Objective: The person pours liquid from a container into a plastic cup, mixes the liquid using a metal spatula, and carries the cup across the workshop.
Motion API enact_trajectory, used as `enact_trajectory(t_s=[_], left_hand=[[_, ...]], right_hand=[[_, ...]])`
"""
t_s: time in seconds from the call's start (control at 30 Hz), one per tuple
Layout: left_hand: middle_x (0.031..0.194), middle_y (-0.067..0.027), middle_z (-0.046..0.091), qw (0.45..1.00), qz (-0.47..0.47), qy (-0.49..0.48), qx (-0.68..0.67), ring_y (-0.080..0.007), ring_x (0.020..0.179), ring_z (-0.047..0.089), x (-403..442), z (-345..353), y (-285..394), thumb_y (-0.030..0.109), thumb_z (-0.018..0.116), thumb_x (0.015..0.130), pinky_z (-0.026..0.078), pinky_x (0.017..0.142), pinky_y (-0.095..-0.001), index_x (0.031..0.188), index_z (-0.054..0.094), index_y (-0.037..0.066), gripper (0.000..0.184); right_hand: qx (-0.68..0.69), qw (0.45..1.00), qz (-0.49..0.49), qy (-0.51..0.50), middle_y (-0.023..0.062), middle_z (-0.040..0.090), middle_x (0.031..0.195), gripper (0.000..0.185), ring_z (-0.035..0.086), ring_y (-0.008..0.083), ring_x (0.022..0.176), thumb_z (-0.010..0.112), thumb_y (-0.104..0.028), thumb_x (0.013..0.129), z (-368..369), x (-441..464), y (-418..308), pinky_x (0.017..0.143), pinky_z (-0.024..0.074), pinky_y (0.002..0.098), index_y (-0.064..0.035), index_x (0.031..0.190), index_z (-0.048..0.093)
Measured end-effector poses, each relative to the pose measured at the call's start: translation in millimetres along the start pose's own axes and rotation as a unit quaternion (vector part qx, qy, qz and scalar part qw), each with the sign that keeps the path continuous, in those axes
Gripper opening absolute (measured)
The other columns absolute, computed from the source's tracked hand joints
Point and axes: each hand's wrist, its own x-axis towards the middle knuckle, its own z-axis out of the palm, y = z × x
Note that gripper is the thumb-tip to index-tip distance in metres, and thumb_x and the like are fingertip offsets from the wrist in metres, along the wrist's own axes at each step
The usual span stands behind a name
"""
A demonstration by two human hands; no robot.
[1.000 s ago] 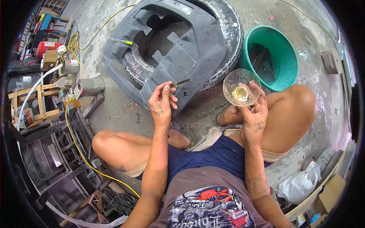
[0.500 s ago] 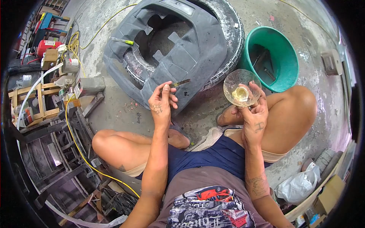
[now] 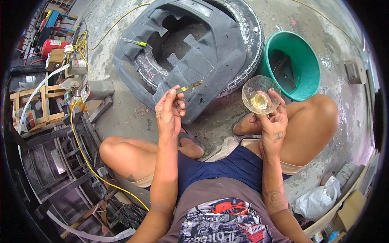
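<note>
Between the thumb and fingers of my left hand [image 3: 170, 112] is a thin tool [image 3: 189, 86] with a yellowish handle and a dark, flat blade, pointing right. It is over the lower edge of a dark grey moulded plastic panel [image 3: 221, 52]. My right hand [image 3: 272, 121] is wrapped round the underside of a clear, wide-rimmed cup [image 3: 250, 92], with pale yellow material at its centre. The panel lies on a tyre [image 3: 253, 44]. A yellow-green handled tool [image 3: 141, 43] rests on the panel's left part.
A green bucket [image 3: 312, 77] with dark items inside stands right of the tyre. Wooden frames [image 3: 43, 103], a metal can [image 3: 97, 90] and a yellow hose [image 3: 86, 164] lie left. A white plastic bag [image 3: 316, 201] sits lower right, and a grey block [image 3: 354, 70] farther up.
My left hand has turned slightly and tilted the tool's blade upward. The view has shifted a little, so the panel, tyre and bucket appear farther right. Both hands keep their hold.
</note>
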Motion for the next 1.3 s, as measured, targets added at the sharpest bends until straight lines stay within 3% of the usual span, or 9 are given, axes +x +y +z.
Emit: enact_trajectory(t_s=[0.23,0.5,0.97,1.07,1.13,1.3], left_hand=[[0.088,-0.0082,0.069,0.997,0.017,0.009,0.077,-0.0102,0.061,0.06,-8,10,6,0.022,0.062,0.101,0.044,0.044,-0.0218,0.118,0.064,-0.001,0.028],[0.09,-0.0084,0.068,0.997,0.043,0.048,0.049,-0.0106,0.06,0.06,-8,-4,-10,0.021,0.06,0.102,0.045,0.044,-0.0226,0.12,0.063,0.0,0.028],[0.09,-0.0087,0.066,0.982,0.145,0.108,0.052,-0.0105,0.06,0.058,4,-30,40,0.022,0.059,0.103,0.045,0.044,-0.0231,0.12,0.062,-0.001,0.029],[0.09,-0.009,0.067,0.98,0.152,0.119,0.049,-0.0105,0.059,0.058,5,-34,41,0.022,0.058,0.103,0.045,0.044,-0.0233,0.12,0.061,-0.002,0.029],[0.09,-0.0092,0.067,0.979,0.154,0.125,0.044,-0.0105,0.059,0.058,6,-36,42,0.022,0.058,0.103,0.045,0.043,-0.0233,0.12,0.061,-0.002,0.03],[0.091,-0.0092,0.067,0.978,0.158,0.129,0.042,-0.0107,0.06,0.059,8,-35,43,0.022,0.059,0.103,0.045,0.045,-0.0236,0.12,0.061,-0.002,0.03]], right_hand=[[0.001,1.0,-0.005,0.002,0.0157,0.067,0.125,0.056,0.067,0.0137,0.069,0.065,0.003,0.09,0,1,2,0.061,0.0536,0.0211,0.0002,0.14,0.04],[0.004,1.0,0.003,0.004,0.0147,0.068,0.123,0.056,0.068,0.014,0.068,0.064,0.002,0.09,1,0,-2,0.058,0.0533,0.0207,-0.0003,0.14,0.04],[0.001,1.0,-0.019,0.017,0.0161,0.07,0.116,0.056,0.065,0.0128,0.07,0.064,0.007,0.087,4,-1,-2,0.061,0.0525,0.022,0.0025,0.138,0.04],[-0.025,0.999,-0.027,0.006,0.0147,0.066,0.127,0.057,0.064,0.011,0.073,0.066,0.001,0.089,3,-2,-1,0.062,0.0495,0.0195,0.0023,0.141,0.042],[-0.024,0.999,-0.017,0.015,0.0166,0.069,0.117,0.057,0.065,0.0128,0.071,0.065,0.006,0.087,5,-1,-5,0.062,0.0523,0.0219,0.0032,0.138,0.041],[-0.021,0.999,-0.022,0.013,0.017,0.069,0.119,0.056,0.065,0.0125,0.071,0.064,0.006,0.088,4,-1,-4,0.062,0.0524,0.0224,0.0032,0.138,0.041]])
